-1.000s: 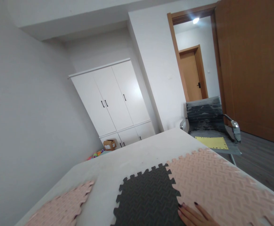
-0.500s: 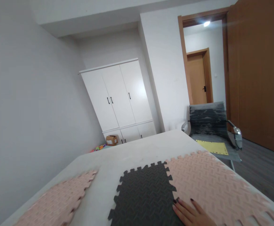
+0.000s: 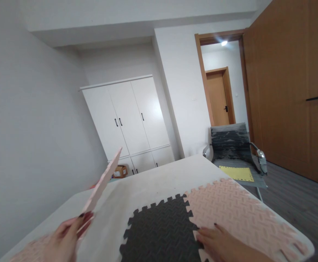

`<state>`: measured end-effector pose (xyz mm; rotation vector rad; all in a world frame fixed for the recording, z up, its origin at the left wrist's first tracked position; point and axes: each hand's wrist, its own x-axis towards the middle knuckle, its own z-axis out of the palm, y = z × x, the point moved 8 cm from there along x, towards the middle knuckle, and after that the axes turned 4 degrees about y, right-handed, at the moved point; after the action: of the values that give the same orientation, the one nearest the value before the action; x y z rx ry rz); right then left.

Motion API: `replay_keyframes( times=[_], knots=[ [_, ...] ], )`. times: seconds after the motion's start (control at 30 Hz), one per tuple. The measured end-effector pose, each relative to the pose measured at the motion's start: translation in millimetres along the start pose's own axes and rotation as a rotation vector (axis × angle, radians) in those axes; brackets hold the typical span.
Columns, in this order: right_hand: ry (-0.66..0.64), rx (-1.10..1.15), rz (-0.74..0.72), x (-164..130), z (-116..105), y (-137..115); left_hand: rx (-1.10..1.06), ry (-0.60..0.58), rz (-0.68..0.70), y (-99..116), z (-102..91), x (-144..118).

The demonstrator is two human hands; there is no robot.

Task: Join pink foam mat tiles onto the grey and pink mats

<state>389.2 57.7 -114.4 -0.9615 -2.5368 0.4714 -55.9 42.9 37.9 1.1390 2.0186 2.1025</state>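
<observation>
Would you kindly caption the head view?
Left hand lifts a pink foam tile; right hand rests on joined tiles.

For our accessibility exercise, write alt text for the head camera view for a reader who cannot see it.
A left hand lifts a pink foam mat tile off a white table, while the right hand presses flat on joined dark grey and pink tiles. Behind stand a white wardrobe and grey chair.

Soft even daylight (blurred lower left)
</observation>
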Motion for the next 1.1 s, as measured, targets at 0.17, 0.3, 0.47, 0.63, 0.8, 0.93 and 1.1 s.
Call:
replay_keyframes(
  times=[0.17, 0.3, 0.47, 0.63, 0.8, 0.93, 1.1],
  knots=[
    [0.215, 0.199, 0.354, 12.5, -99.6, 65.0, -0.415, -0.511, -0.125, 13.9, 156.7, -53.2],
    [0.351, 0.799, 0.611, 16.5, -133.7, 151.1, -0.366, -0.779, -0.064, 20.4, 263.6, -118.0],
    [0.492, 1.188, 0.781, 6.2, -144.9, 242.3, -0.206, -0.975, 0.121, 5.0, 348.6, -161.1],
    [0.404, 0.733, 0.862, 3.9, -129.8, 299.2, 0.002, -1.052, 0.34, -9.7, 378.8, -173.0],
    [0.436, 0.377, 0.928, 7.5, -113.9, 329.6, 0.273, -1.036, 0.482, -20.9, 389.7, -177.7],
    [0.461, 0.077, 0.86, 8.9, -117.2, 331.4, 0.441, -1.031, 0.548, -27.5, 393.9, -178.4],
    [0.463, -0.142, 0.807, 11.2, -118.8, 329.5, 0.547, -1.092, 0.633, -28.4, 395.2, -184.9]
  ],
)
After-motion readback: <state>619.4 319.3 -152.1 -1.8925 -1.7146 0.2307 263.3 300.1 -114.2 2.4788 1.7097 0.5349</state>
